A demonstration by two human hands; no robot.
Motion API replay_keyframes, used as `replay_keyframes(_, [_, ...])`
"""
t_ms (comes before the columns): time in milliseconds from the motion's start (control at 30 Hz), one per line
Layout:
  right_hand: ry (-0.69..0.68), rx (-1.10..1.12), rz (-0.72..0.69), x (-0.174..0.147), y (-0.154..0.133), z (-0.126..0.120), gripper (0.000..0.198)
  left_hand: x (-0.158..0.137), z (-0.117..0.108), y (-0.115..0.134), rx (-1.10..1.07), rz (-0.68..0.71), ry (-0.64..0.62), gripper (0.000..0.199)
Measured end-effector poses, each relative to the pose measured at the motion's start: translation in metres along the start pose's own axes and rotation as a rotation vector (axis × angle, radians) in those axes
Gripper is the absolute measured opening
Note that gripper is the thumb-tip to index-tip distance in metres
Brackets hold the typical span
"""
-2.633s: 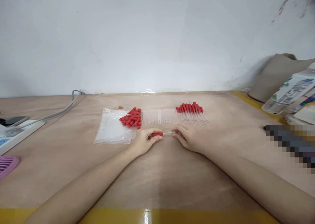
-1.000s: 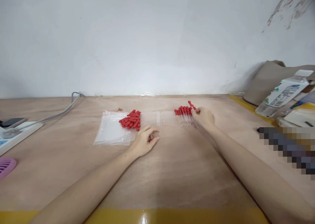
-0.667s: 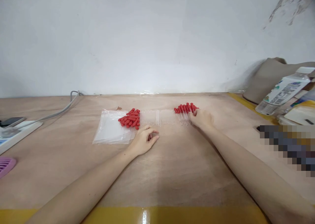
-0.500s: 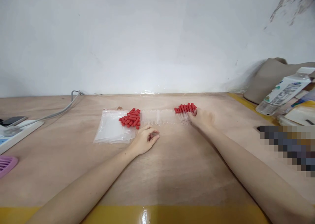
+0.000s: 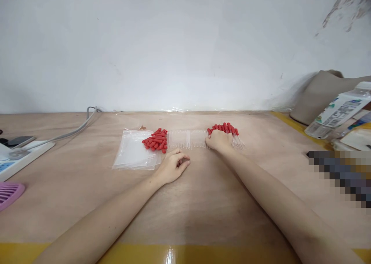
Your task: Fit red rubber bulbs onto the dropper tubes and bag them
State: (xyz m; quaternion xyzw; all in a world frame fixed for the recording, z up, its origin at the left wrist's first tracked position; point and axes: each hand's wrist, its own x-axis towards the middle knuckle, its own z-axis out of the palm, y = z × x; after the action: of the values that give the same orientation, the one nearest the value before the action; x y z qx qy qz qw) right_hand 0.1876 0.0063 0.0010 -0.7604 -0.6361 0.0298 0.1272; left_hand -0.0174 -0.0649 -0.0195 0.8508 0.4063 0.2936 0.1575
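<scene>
Red, rubbery-looking dropper bulbs [image 5: 155,140], matt and rounded at the ends, sit heaped every which way at 11 o'clock from the left hand [image 5: 173,166], lapping over flat, clear plastic bags [image 5: 130,150] at 10 o'clock. And that left hand, half open on the smooth, wood-grained tabletop [image 5: 188,206], shows its fingers in a loose curl with the thumb held apart! On to 1 o'clock from it: slim, see-through tubes [image 5: 188,139], side by side like comb teeth, glass or plastic, too fine to say. Across to 2 o'clock, and it's the right hand [image 5: 219,140], knuckles up, fingers bent down at the right end of those tubes; whether they pinch any, I cannot tell. Just beyond it, at 12 to 1 o'clock, what a sight: bulb-topped droppers [image 5: 224,127] in a slanting row, plump red heads packed close at the far end, thin clear stems fanning towards us, partly hidden by the hand. Well off at 3 o'clock, a labelled plastic bottle [image 5: 337,110] leans at a tilt.
</scene>
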Motion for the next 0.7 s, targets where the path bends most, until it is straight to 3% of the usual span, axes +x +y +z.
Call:
replay_keyframes(267, [-0.060,0.028,0.014,0.005,-0.005,-0.005,0.019,-0.002,0.001,0.004,-0.003,0.022,0.021,0.014])
replay_keyframes(400, [-0.015,0.059,-0.101,-0.012,-0.003,-0.009,0.026,-0.001,-0.006,0.005,0.089,0.006,0.166,0.016])
replay_keyframes(533, [0.146,0.128,-0.403,-0.040,0.015,-0.003,0.020,0.014,-0.035,-0.009,0.360,-0.078,0.315,0.017])
replay_keyframes(633, [0.306,0.173,-0.688,-0.058,0.033,0.008,0.018,0.036,-0.058,-0.028,0.550,-0.214,0.292,0.020])
replay_keyframes(700, [0.399,0.202,-0.790,-0.066,0.041,0.016,0.018,0.051,-0.067,-0.039,0.615,-0.319,0.220,0.021])
